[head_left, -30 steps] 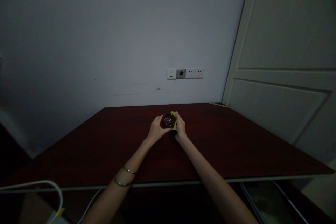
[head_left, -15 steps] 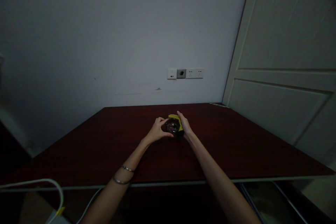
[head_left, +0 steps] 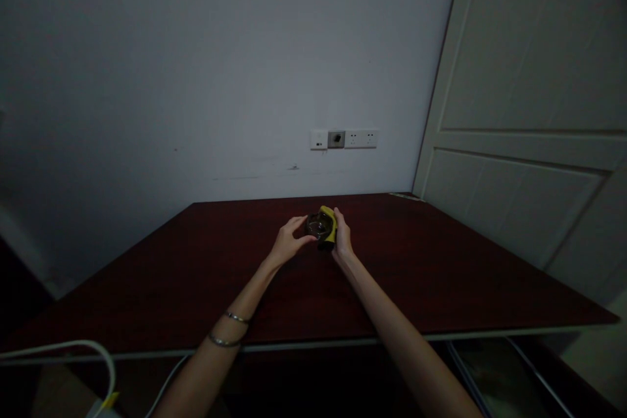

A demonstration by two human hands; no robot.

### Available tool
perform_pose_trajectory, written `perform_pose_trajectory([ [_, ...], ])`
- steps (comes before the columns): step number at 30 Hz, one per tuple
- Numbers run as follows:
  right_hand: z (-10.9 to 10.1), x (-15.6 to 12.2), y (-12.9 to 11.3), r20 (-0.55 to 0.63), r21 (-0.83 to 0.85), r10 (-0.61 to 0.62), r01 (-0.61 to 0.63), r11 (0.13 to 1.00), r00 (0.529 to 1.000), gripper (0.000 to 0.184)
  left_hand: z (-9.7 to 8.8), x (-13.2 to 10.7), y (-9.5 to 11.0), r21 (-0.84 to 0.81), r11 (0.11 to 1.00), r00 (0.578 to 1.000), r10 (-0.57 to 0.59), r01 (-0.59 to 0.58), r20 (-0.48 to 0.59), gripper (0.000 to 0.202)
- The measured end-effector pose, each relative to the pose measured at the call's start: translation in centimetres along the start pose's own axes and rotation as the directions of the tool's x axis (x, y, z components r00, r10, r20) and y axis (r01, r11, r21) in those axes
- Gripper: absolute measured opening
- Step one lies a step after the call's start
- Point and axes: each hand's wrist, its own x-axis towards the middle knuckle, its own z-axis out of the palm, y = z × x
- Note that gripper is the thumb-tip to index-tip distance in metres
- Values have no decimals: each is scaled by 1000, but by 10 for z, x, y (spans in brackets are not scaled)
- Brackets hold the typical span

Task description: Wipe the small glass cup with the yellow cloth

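Note:
A small yellow and black object with a dark round face (head_left: 322,227) is held just above the dark red table (head_left: 441,274), near its far middle. My right hand (head_left: 341,238) is wrapped round its right side. My left hand (head_left: 288,243) touches its left edge with curled fingertips. Two thin bracelets circle my left wrist (head_left: 230,328). The dim light hides the object's details.
A white wall with a row of sockets (head_left: 343,139) rises behind the table. A pale panelled door (head_left: 529,130) stands at the right. A white cable (head_left: 73,353) loops below the table's near left edge.
The object tilted flat half a second ago and now stands more upright again. My right hand has closed back round it; my left fingers have slid to its left edge.

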Motion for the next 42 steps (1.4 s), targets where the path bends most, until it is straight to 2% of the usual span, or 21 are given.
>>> perform_pose_trajectory([
  [5,-9,6,3,-97,-100,-19,10,995,995,40,3,-1,1,-49,999,998,9,-6,64,53],
  [9,-9,8,2,-40,-48,-17,15,999,999,35,1,0,1,-90,996,994,0,10,108,50],
  [13,-10,6,-3,-5,-51,112,-112,992,994,30,-5,0,2,-149,987,976,-21,55,217,50],
  [17,-13,5,-6,36,-80,251,-247,966,967,29,-6,0,1,-213,965,945,-80,153,317,46],
  [19,-12,4,-6,43,-63,268,-265,962,963,31,-3,0,-1,-231,954,954,-128,193,272,46],
  [21,-8,2,-4,28,-3,251,-251,968,968,32,1,2,-3,-280,932,969,-188,228,163,47],
  [24,-2,-2,0,-7,80,182,-180,980,983,34,5,4,-5,-335,910,965,-261,243,-8,41],
  [27,2,-5,5,-36,90,107,-104,991,994,37,5,3,-3,-237,954,969,-217,183,-122,26],
  [30,3,-5,9,-86,76,19,-12,997,996,38,5,1,1,-121,987,987,-118,104,-114,25],
  [34,4,-4,13,-100,74,-107,114,991,989,39,11,-3,5,-54,997,999,-49,48,-14,48],
  [38,6,-7,18,-30,42,-145,147,988,989,39,20,-4,4,-53,992,991,-120,117,-60,65],
  [42,9,-11,22,34,11,-180,180,984,983,37,28,-4,-3,-85,970,960,-239,228,-144,75],
])
